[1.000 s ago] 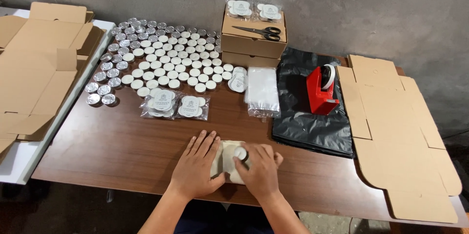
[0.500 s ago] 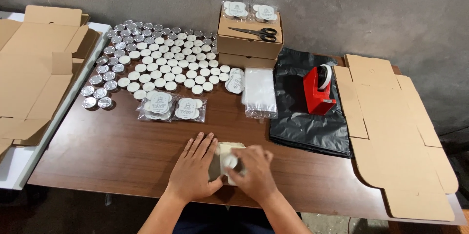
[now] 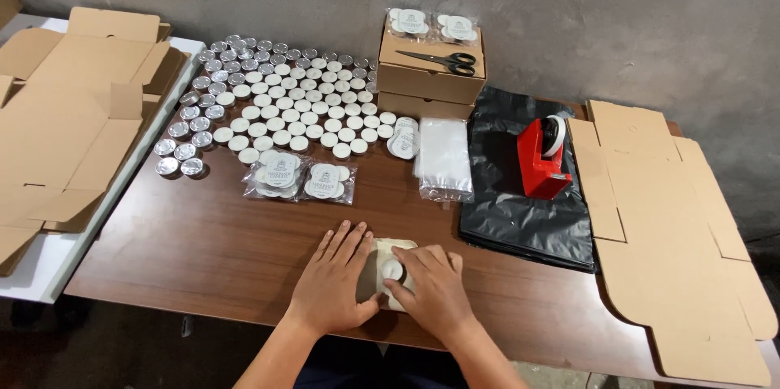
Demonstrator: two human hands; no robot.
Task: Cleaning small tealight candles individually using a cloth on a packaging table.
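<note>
Both my hands rest on a small clear packet of white tealight candles (image 3: 390,263) near the front edge of the brown wooden table (image 3: 203,243). My left hand (image 3: 333,279) lies flat with fingers spread, pressing the packet's left side. My right hand (image 3: 431,287) covers its right side, the thumb on a round white label. Two finished packets (image 3: 299,178) lie just beyond my hands. Behind them spreads a large field of loose tealights (image 3: 284,100), white wax and silver cups.
Stacked brown boxes (image 3: 431,72) at the back carry black scissors (image 3: 443,58) and two packets. A pile of clear bags (image 3: 443,157), a black plastic sheet (image 3: 520,194) and a red tape dispenser (image 3: 543,153) lie to the right. Flat cardboard blanks (image 3: 674,226) flank both sides (image 3: 65,129).
My hands stay on the packet; the fingers have shifted slightly, smoothing it down. The view has tilted a little.
</note>
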